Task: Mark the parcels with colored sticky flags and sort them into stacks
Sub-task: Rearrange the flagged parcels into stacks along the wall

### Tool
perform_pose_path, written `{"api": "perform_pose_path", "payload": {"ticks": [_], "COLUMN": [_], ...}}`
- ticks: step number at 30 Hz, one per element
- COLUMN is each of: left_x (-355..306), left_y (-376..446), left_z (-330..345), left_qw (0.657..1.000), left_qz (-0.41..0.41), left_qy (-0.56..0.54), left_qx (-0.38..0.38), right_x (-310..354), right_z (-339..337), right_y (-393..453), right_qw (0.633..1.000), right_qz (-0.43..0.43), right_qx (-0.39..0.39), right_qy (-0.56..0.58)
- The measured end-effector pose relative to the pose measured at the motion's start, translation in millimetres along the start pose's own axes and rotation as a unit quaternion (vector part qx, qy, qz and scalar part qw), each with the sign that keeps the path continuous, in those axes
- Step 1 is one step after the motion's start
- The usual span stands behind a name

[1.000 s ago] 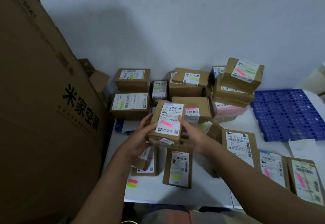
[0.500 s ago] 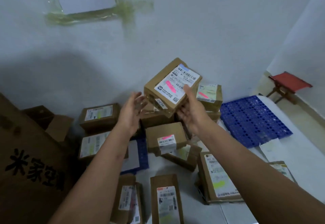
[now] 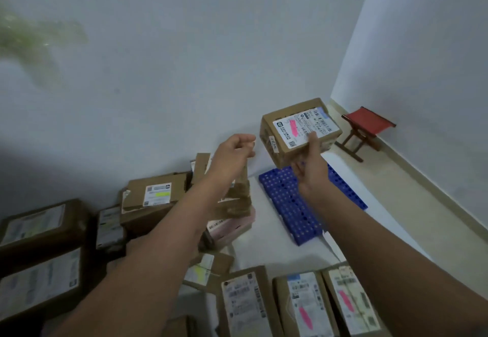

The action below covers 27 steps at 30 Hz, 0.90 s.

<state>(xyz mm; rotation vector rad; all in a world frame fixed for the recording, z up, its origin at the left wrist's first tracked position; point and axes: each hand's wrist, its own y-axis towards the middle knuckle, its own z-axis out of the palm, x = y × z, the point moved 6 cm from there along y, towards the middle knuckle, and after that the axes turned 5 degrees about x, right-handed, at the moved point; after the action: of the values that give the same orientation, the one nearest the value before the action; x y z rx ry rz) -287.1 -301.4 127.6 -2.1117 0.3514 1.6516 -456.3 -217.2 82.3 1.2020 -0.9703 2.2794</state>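
Grips the parcel [image 3: 293,149] from beneath with the right hand [image 3: 311,175], thumb [image 3: 313,139] pressed on the near edge of the white label and the remaining fingers curled under the carton, mostly hidden there. Holds it raised and tilted, label and pink flag [image 3: 293,128] turned up toward the camera, long side running across from the fingers' left to their right, one corner dipping toward the palm.

Keeps nothing in the left hand [image 3: 233,149]: fingers loosely curled, just to the left of the parcel and apart from it, no contact.

Judging by the flag colour, needs to go onto the leaning stack [image 3: 237,204], which sits below the left fingers and down and to the left of the right fingers. Closer to the left hand, yet carried by the right alone, so calls for a swing leftward and downward across the blue tray [image 3: 290,204], directly under the right wrist. Probably wants the long side squared with the top carton before release, since the stack looks crooked and could shed a tilted load.

Leaves other pink-flagged parcels [image 3: 303,307] lying nearer the body, well behind both hands
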Motion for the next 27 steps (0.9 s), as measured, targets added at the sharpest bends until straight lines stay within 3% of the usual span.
{"api": "perform_pose_path", "payload": {"ticks": [8,14,20,27], "left_x": [53.9,122.9,188.5,225.6], "left_y": [70.0,86.1,84.4,100.3], "left_z": [117.9,151.2,163.2,165.3], "left_qw": [0.987,0.960,0.930,0.921], "left_qz": [-0.119,-0.248,-0.356,-0.384], "left_qy": [0.049,0.064,0.020,0.001], "left_qx": [0.096,0.113,0.084,0.073], "right_x": [-36.8,-71.1,-91.3,-97.0], "right_z": [-107.0,-162.8,-173.7,-160.2], "right_y": [113.6,167.1,202.3,248.1], "right_qw": [0.991,0.978,0.974,0.973], "right_qz": [0.109,0.179,0.194,0.194], "right_qx": [-0.044,-0.069,-0.086,-0.098], "right_qy": [-0.062,-0.078,-0.082,-0.072]}}
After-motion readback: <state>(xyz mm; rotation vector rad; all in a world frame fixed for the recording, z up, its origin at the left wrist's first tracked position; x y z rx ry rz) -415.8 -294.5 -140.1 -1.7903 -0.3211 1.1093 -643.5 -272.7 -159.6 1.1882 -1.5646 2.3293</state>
